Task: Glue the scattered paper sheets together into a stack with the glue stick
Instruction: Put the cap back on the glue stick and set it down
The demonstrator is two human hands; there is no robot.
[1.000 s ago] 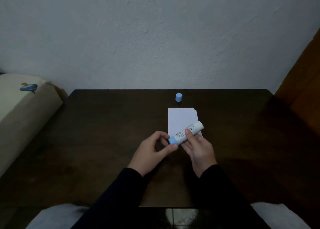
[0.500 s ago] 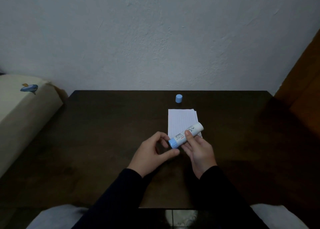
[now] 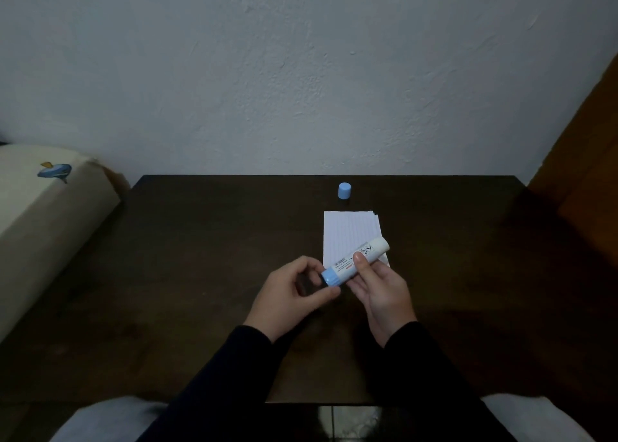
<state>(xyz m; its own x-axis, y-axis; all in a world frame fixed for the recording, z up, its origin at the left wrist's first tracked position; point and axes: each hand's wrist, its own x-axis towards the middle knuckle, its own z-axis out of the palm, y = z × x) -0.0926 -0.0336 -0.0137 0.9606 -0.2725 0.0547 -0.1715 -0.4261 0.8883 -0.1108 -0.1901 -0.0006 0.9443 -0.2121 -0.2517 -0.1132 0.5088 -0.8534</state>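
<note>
A white glue stick [image 3: 359, 261] with a blue twist base lies slanted above the near end of a stack of lined white paper sheets [image 3: 349, 234] on the dark wooden table [image 3: 200, 274]. My right hand [image 3: 378, 291] grips the tube's middle, thumb on top. My left hand [image 3: 294, 294] pinches the blue base between thumb and fingers. The glue stick's blue cap [image 3: 344, 190] stands alone near the table's far edge, beyond the paper.
A cream cushion or mattress [image 3: 40, 214] lies left of the table. A brown wooden panel [image 3: 588, 174] stands at the right. A white wall rises behind the table. My knees in light trousers show at the bottom corners.
Both hands and the glue stick stay in nearly the same place; the left fingers have shifted slightly on the blue base.
</note>
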